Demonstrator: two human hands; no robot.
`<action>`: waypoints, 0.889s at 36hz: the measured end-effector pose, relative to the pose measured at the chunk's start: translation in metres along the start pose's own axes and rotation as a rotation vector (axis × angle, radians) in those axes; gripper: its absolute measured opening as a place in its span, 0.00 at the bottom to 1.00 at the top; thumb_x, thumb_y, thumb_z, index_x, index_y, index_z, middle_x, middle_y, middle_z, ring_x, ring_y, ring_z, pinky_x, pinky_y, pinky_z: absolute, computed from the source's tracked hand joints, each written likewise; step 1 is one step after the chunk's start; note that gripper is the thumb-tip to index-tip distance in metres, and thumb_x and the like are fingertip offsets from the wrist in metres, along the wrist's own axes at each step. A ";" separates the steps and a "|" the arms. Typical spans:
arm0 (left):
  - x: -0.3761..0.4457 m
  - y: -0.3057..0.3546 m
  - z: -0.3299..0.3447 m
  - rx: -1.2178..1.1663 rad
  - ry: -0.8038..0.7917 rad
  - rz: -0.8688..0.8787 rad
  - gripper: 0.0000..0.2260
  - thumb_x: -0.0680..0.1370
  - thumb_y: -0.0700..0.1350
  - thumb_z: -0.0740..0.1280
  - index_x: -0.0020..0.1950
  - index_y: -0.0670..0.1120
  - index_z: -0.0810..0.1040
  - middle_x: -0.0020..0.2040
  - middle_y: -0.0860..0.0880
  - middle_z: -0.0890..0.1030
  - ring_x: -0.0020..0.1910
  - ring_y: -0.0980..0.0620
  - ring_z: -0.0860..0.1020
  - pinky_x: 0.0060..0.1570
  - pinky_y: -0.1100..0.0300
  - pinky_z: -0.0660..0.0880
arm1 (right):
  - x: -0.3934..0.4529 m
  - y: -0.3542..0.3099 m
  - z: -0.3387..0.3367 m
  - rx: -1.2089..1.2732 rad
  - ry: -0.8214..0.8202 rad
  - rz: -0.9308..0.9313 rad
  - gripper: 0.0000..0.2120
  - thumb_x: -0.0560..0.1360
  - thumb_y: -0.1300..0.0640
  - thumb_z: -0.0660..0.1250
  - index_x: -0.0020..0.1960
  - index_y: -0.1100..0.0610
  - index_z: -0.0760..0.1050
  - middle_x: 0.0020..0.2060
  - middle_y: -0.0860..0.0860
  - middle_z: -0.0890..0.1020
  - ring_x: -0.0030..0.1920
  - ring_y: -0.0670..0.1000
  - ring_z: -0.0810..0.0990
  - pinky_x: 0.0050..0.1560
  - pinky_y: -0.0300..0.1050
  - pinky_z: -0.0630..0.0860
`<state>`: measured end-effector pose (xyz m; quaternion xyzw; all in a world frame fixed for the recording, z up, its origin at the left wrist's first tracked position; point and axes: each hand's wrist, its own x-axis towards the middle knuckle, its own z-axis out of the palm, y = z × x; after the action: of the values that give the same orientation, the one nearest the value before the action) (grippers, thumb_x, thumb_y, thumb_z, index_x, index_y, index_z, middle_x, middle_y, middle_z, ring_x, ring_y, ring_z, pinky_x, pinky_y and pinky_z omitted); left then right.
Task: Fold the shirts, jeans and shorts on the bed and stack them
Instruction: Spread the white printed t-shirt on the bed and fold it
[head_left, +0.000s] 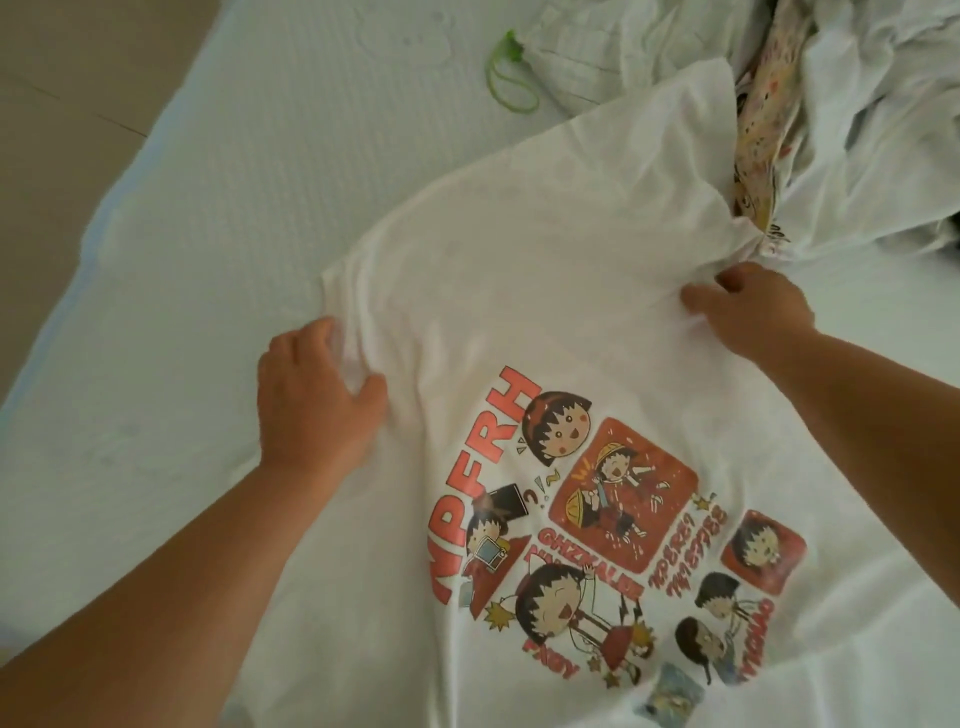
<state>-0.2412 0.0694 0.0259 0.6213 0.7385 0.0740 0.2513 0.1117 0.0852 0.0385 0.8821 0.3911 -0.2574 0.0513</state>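
Observation:
A white T-shirt with a red cartoon print lies spread across the bed, print side up, its far part reaching toward the clothes pile. My left hand grips a bunched fold at the shirt's left edge. My right hand pinches the fabric at the shirt's right edge, where the cloth gathers into creases. Both forearms stretch over the bed from the near side.
A heap of unfolded clothes sits at the back right, with a patterned yellowish garment sticking out. A green cord lies on a pale garment at the back. The white mattress runs left to the bed edge; beige floor beyond.

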 end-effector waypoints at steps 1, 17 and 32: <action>-0.001 -0.001 -0.001 -0.027 -0.005 -0.040 0.24 0.70 0.46 0.71 0.64 0.40 0.71 0.58 0.40 0.74 0.58 0.39 0.70 0.58 0.51 0.65 | 0.001 0.000 -0.002 0.005 -0.019 -0.007 0.13 0.74 0.46 0.65 0.51 0.55 0.75 0.53 0.59 0.78 0.55 0.62 0.75 0.60 0.57 0.70; -0.081 -0.089 -0.042 0.058 -0.041 -0.412 0.25 0.69 0.57 0.69 0.60 0.45 0.72 0.54 0.44 0.78 0.55 0.41 0.76 0.51 0.51 0.71 | -0.110 -0.080 0.053 0.037 -0.023 -0.639 0.18 0.75 0.54 0.65 0.64 0.55 0.70 0.64 0.53 0.68 0.51 0.51 0.74 0.54 0.47 0.72; -0.153 -0.137 -0.027 -0.372 0.065 -0.477 0.13 0.78 0.49 0.63 0.34 0.49 0.70 0.29 0.55 0.72 0.29 0.60 0.69 0.28 0.71 0.65 | -0.146 -0.213 0.120 -0.439 -0.098 -0.870 0.17 0.73 0.56 0.59 0.61 0.45 0.67 0.43 0.53 0.77 0.42 0.57 0.75 0.42 0.45 0.65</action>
<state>-0.3590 -0.1014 0.0338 0.3709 0.8449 0.1668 0.3474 -0.1730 0.1001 0.0311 0.5921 0.7655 -0.2077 0.1421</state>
